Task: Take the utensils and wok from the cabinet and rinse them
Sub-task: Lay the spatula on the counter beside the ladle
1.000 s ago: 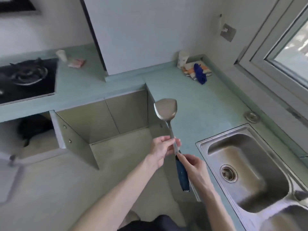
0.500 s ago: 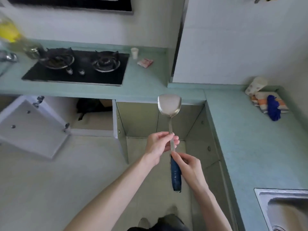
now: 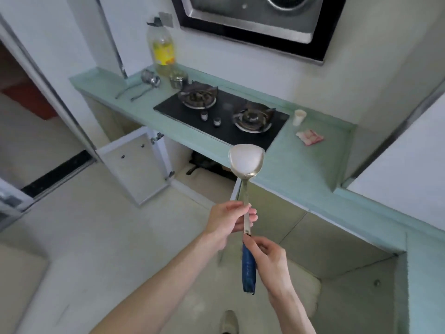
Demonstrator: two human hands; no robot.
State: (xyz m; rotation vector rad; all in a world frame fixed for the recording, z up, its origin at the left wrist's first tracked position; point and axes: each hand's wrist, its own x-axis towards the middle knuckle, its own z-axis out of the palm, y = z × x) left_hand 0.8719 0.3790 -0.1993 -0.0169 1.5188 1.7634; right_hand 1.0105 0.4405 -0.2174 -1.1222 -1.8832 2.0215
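Observation:
A steel spatula (image 3: 246, 162) with a blue handle stands upright in front of me, blade up. My left hand (image 3: 227, 221) pinches its metal shaft at mid-length. My right hand (image 3: 269, 259) grips the blue handle just below. Beyond the blade, the cabinet under the stove stands with its white door (image 3: 134, 165) swung open, and a dark object (image 3: 207, 163), partly hidden by the counter edge, lies inside. Two ladles (image 3: 147, 84) rest on the far left of the green counter.
A black two-burner gas stove (image 3: 224, 116) sits in the green counter (image 3: 301, 169), with a range hood above. An oil bottle (image 3: 163, 51) and a small steel pot stand at the back left. A white cup (image 3: 299, 117) and pink packet lie right of the stove. A doorway opens at left.
My view has swung left from the sink to the stove and the open cabinet. Both hands keep the same hold on the upright spatula.

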